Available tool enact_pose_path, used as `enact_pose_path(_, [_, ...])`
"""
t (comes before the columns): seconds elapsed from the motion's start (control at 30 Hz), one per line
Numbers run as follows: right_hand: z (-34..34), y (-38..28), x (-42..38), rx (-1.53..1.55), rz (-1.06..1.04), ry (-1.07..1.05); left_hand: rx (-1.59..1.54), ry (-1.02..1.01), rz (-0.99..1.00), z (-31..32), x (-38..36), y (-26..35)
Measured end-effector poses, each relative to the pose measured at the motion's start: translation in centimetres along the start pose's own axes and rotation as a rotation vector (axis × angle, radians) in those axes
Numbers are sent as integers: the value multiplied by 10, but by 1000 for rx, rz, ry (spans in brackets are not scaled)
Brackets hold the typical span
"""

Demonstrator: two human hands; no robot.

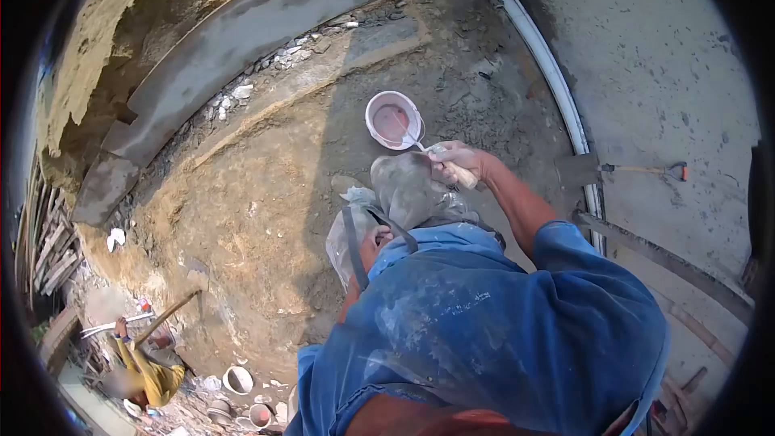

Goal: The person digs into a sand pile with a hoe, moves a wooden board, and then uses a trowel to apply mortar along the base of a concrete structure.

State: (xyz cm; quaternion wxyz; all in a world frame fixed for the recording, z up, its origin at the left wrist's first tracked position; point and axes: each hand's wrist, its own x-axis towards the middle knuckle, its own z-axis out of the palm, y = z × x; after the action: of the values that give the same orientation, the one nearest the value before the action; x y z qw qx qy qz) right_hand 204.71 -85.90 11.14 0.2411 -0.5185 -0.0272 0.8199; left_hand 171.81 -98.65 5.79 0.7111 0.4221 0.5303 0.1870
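1. hands: the right hand is clenched round the pale-handled tool, just below the pink bucket. the left hand shows only in part, further below the bucket, tucked against a grey bundle. i cannot tell whether it grips anything.
2. the grey bundle lies between the two hands, directly under the bucket. crumpled clear plastic and a dark strap lie on its left side.
3. the tool's thin white front end reaches up over the bucket's lower rim. it looks light and stiff, and the wooden grip where the fist sits now seems the sound place to hold it.
4. the bucket stands on bare dusty ground with something pinkish and wet-looking inside. it would likely slosh if tipped, its thin wall probably flexes, and its rim looks like the best place to take hold.
5. right of the bucket, a long-handled spade with a red grip lies on a pale concrete slab, beyond a curved white pipe.
6. up and left of the bucket, a curved grey cement band runs along a line of rubble.
7. far down and left of the bucket, another person in a yellow top holds a long wooden shaft, with round bowls nearby.
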Motion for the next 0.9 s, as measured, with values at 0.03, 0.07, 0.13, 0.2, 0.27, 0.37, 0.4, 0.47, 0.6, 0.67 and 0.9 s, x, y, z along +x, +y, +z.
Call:
enact_pose_path(0.03, [-14,-28,10,33,-49,84,146,-65,180,-3,12,7])
enact_pose_path(0.07, [-33,-64,16,161,-154,248,230,-148,271,-13,15,13])
enact_pose_path(0.13, [-97,-134,23,481,-315,271,296,-322,308,-41,19,25])
enact_pose_path(0.2, [-148,-189,30,648,-401,283,320,-436,328,-75,32,33])
enact_pose_path(0.27, [-149,-216,50,651,-454,367,350,-522,341,-105,52,43])
enact_pose_path(0.37, [-99,-212,94,540,-375,457,373,-624,350,-150,69,59])
enact_pose_path(0.4, [-59,-206,112,347,-270,496,371,-631,376,-162,75,66])
enact_pose_path(0.47, [46,-158,142,-276,-47,617,356,-591,406,-180,68,74])
enact_pose_path(0.6, [165,-34,176,-1490,116,484,280,-475,483,-199,71,81])
enact_pose_path(0.67, [194,-47,190,-1603,230,448,251,-447,519,-212,74,73])
enact_pose_path(0.9, [189,-119,257,-1123,165,372,172,-500,552,-315,116,33])
